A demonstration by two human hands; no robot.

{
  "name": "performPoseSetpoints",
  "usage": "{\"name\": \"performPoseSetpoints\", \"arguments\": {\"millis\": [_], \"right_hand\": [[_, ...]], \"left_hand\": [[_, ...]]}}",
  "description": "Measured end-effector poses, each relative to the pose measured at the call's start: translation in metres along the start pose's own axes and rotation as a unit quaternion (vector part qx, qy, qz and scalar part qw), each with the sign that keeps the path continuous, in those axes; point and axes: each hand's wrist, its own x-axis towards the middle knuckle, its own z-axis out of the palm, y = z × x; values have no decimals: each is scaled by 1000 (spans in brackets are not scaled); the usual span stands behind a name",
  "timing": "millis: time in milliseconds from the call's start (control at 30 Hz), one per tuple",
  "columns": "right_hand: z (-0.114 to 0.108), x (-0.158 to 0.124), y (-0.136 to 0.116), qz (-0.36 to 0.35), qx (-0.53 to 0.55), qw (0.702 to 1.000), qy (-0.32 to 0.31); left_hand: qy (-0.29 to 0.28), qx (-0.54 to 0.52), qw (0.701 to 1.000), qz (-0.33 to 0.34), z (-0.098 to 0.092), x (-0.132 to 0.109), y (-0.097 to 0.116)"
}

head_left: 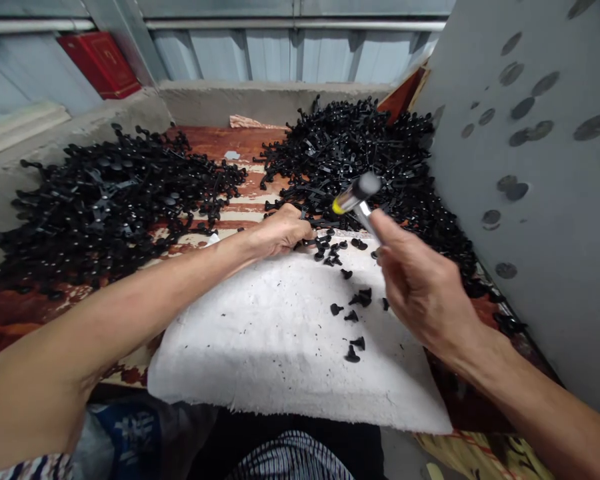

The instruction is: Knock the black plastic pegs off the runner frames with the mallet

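My right hand [420,280] is wrapped round the metal handle of a small mallet [356,192]. The mallet's head, with a yellow end and a dark, blurred end, is raised above the cloth's far edge. My left hand [286,230] is closed at that edge, pinching a black plastic piece [324,223] that juts out to the right; the fingers hide part of it. Close by the left hand lie several small black mushroom-shaped plastic pieces [330,250]. More of these loose pieces [351,316] are scattered down the white cloth [260,333].
A big heap of black plastic parts [350,147] lies behind my hands, another heap [115,193] to the left. Both rest on a worn red-brown board [215,140]. At the right stands a grey panel [545,167] with dark spots; a red box [100,63] sits back left.
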Motion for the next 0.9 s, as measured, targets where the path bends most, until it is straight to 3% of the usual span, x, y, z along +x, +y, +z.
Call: {"name": "performPoseSetpoints", "arguments": {"millis": [100, 267, 433, 567, 633, 733, 833, 900], "right_hand": [[1, 1, 2, -1, -16, 997, -74], [-6, 5, -3, 20, 17, 999, 37], [0, 4, 2, -2, -10, 997, -72], [-3, 3, 0, 22, 17, 999, 21], [-3, 3, 0, 20, 2, 1000, 3], [0, 2, 3, 2, -14, 997, -75], [3, 0, 5, 20, -9, 1000, -18], [5, -2, 5, 15, -20, 999, -25]], "left_hand": [[19, 73, 995, 66, 2, -3, 1], [15, 123, 989, 75, 4, -12, 6], [32, 125, 990, 63, 7, -19, 11], [13, 125, 991, 51, 6, -19, 10], [14, 132, 990, 57, 5, -17, 8], [20, 153, 986, 69, 3, -12, 3], [17, 146, 987, 65, 1, -7, -1], [28, 148, 986, 68, 1, -5, -3]]}}
